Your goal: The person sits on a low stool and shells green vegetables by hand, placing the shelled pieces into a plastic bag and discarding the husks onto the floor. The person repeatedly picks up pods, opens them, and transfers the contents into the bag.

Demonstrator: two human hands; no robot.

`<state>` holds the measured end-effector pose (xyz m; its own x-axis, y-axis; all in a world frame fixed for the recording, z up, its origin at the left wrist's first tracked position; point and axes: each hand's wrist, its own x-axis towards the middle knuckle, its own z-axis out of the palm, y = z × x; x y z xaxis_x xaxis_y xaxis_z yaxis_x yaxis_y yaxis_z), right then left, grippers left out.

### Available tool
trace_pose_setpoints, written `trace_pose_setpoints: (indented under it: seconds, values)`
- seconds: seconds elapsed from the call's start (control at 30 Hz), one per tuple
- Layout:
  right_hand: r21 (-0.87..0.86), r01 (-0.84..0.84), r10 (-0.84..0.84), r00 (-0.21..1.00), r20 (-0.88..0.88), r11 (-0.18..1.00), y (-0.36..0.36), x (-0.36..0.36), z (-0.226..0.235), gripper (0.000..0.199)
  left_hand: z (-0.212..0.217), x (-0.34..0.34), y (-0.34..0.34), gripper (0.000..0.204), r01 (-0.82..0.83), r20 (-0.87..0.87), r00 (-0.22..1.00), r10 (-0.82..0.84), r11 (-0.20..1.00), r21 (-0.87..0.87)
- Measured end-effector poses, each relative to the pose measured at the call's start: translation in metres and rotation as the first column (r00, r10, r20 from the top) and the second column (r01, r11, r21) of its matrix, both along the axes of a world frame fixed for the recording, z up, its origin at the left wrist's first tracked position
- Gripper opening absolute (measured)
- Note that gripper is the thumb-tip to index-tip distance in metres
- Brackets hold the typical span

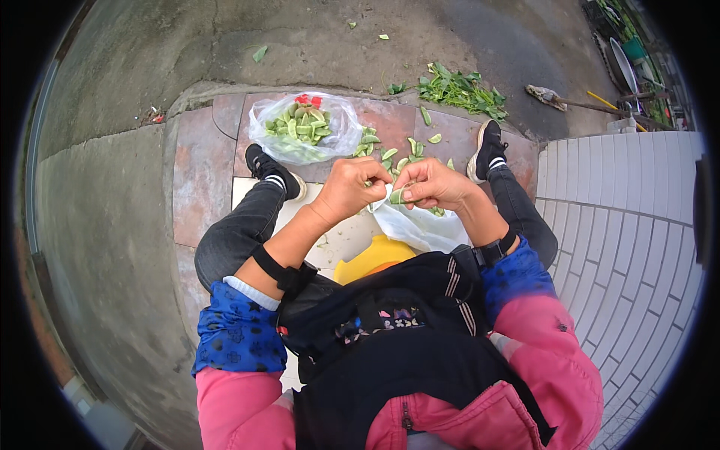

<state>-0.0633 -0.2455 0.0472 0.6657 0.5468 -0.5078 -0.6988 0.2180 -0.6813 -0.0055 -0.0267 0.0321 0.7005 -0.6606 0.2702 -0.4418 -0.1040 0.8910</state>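
Note:
Over the tiled step, my right hand [439, 185] pinches a flat green bean pod [397, 196] between thumb and fingers. Close beside it, my left hand [352, 184] is closed in a pinch near the pod's end; whatever its fingertips hold is too small to make out. Beyond my left hand stands a clear plastic bag [346, 120], open at the top, with many green pods [300, 124] in it and something red at its far rim. More loose pods [388, 154] lie on the tiles behind my hands. A whitish plastic bag [420, 227] is spread beneath my right hand, partly covering further pods.
My shoes [268, 168] stand on both sides of the work. A yellow plastic piece [373, 259] shows before my lap. Leafy green stems [463, 91] lie on the concrete at the step's far edge. A mop-like tool [547, 97] lies far right, near a white brick-patterned surface [622, 202].

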Motion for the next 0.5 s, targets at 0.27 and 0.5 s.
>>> trace_pose_setpoints:
  seconds: [0.27,0.5]
  values:
    - [-0.008,0.352,-0.322,0.866,0.383,0.936,0.020,-0.011,0.006,0.021,-0.006,0.009,0.020,0.037,0.271,-0.226,0.954,-0.197,0.890,0.368]
    - [-0.165,0.696,-0.627,0.707,0.328,0.699,0.037,-0.007,-0.009,0.019,0.003,0.000,-0.004,0.018,0.146,-0.579,0.815,-0.007,0.970,0.193]
